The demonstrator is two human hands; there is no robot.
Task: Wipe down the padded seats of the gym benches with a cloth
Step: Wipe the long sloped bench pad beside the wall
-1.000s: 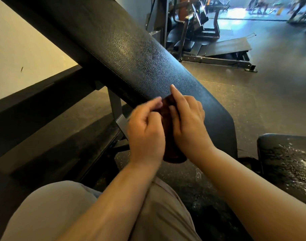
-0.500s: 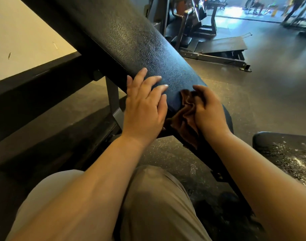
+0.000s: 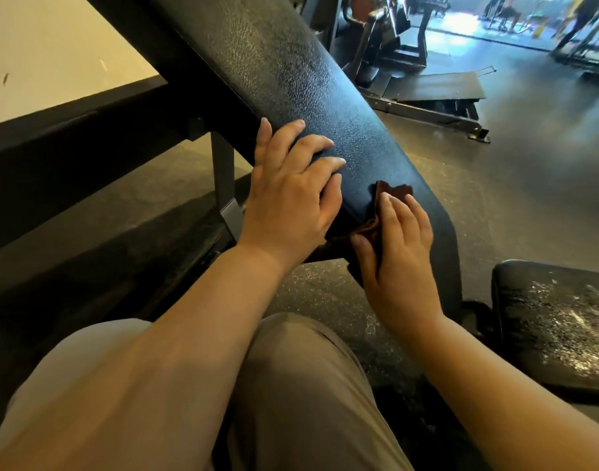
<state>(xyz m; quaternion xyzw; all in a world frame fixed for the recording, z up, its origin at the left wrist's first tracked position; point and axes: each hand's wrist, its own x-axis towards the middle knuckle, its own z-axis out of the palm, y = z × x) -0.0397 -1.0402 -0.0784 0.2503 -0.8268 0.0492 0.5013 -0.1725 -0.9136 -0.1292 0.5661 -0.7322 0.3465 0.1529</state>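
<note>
- Cloth (image 3: 381, 212), dark brown and bunched, lies pinned under the right hand (image 3: 395, 256) on the lower end of the slanted pad (image 3: 291, 86).
- Right hand presses flat on the cloth with fingers fairly straight and together; a scrap of cloth pokes out past the fingertips and a fold shows beside the thumb. Whether the thumb hooks a fold is hard to say from this angle.
- Left hand (image 3: 291, 195) rests on the pad's near edge, just beside the cloth and up the slope from it, fingers spread and laid over the black textured cover, holding nothing.
- Pad runs away from both hands, rising toward the upper left; its grey steel post (image 3: 223, 178) stands beyond the left hand.
- Second pad (image 3: 556, 328), scuffed with pale marks, sits low to the right of the right forearm, apart from the cloth.
- Person's knees in beige trousers (image 3: 291, 402) fill the space under both forearms.
- Gym machines (image 3: 410, 59) stand well beyond the hands on the dark floor (image 3: 529, 198).
</note>
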